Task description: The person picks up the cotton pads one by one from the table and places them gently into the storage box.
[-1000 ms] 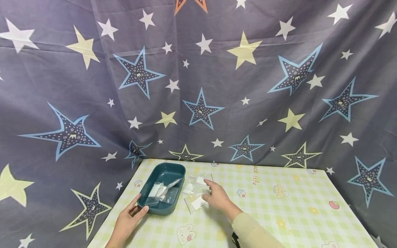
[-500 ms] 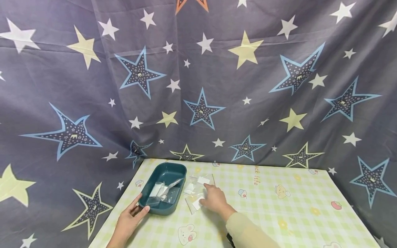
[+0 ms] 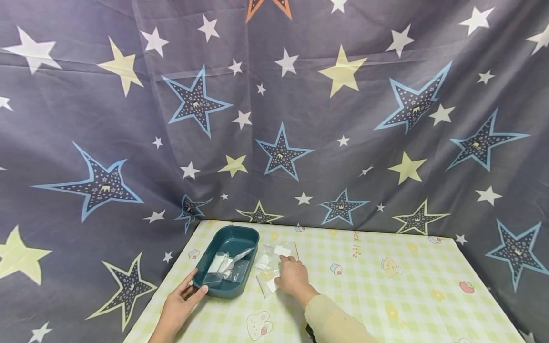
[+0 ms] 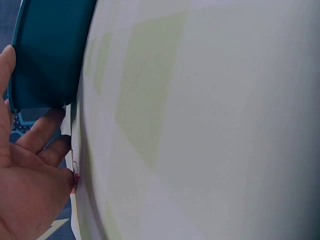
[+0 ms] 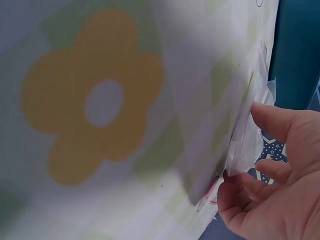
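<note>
A teal plastic box (image 3: 231,288) with rounded corners stands on the table. My left hand (image 3: 177,301) holds its near left corner, thumb (image 4: 7,62) at the rim and fingers lower down by the table. Inside the box lie clear plastic bags (image 3: 220,264) with white pieces in them. To the right of it, several flat clear bags with white pieces (image 3: 263,261) lie overlapping on the table. My right hand (image 3: 295,278) reaches over them. In the right wrist view, its thumb and curled fingers grip a crinkled clear plastic bag (image 5: 245,145) close against the tabletop.
A green-and-white checked cloth (image 3: 364,305) with cartoon prints covers the table. Behind and beside it hangs a dark curtain (image 3: 266,109) patterned with stars. The table's left edge runs close by my left hand.
My right hand has moved down and slightly left over the bags, and its extended fingers have curled in to the bag. My left hand stays at the box corner.
</note>
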Demonstrator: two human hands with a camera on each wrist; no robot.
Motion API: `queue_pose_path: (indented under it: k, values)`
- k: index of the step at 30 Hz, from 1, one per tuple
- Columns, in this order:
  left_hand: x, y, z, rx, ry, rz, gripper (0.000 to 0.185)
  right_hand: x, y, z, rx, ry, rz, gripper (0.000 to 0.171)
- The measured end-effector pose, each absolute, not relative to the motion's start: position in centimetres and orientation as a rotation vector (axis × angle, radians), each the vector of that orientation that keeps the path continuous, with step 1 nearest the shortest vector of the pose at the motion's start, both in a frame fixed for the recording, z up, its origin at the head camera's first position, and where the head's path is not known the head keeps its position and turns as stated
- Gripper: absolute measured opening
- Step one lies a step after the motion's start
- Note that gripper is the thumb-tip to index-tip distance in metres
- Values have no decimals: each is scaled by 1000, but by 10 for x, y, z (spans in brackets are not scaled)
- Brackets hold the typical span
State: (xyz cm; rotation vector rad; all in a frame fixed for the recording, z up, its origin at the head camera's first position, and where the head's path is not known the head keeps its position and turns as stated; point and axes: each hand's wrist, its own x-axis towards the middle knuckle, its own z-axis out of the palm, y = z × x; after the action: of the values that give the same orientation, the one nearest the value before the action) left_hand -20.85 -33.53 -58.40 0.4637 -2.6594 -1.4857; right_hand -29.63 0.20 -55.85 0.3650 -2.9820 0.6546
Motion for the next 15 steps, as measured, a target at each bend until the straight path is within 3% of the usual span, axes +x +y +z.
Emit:
queue_pose_path:
  k: [15]
  values:
    - [-209,-335,-583,474,-2650,-1518,89,-299,7,-560,252,-2997,771,75]
